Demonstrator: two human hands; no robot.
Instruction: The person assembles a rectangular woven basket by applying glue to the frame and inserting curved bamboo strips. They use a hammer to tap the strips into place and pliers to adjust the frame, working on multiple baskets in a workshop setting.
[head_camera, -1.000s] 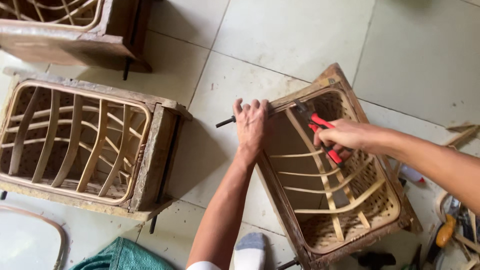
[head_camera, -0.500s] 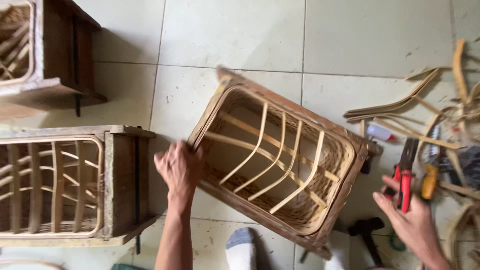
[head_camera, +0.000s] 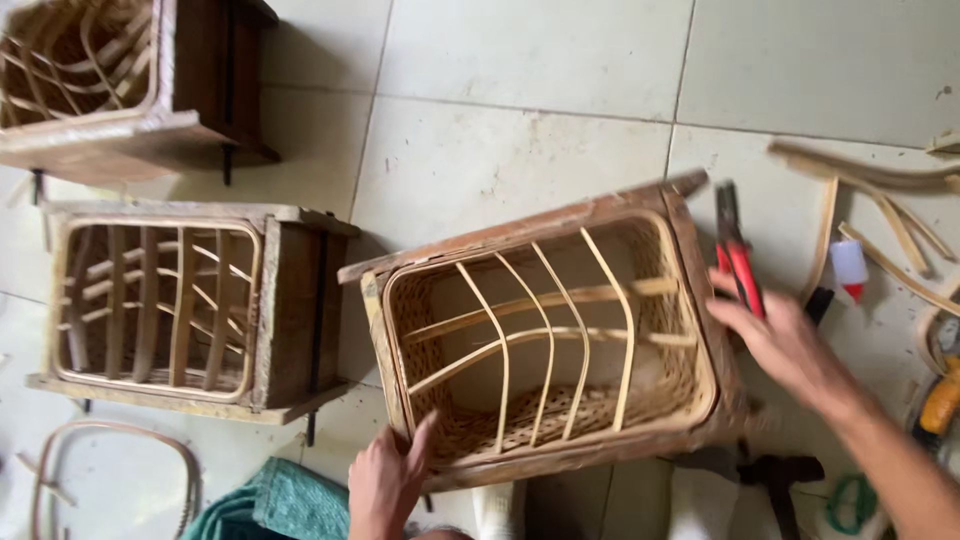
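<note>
**On the tiled floor: wicker crate between both hands**

Between my hands sits the wicker crate (head_camera: 545, 340), light but brittle-looking; I grip its wooden rim. Left hand (head_camera: 388, 480) clasps the near corner; right hand (head_camera: 785, 335) closes around red-handled pliers (head_camera: 737, 255) beside it.

Pale square floor tiles (head_camera: 520, 160) with dark grout lines, lit softly and evenly. Two more wooden crates (head_camera: 160, 310) with cane lattice at left, loose cane strips (head_camera: 880, 180) at right, teal cloth (head_camera: 280, 505) below.
</note>
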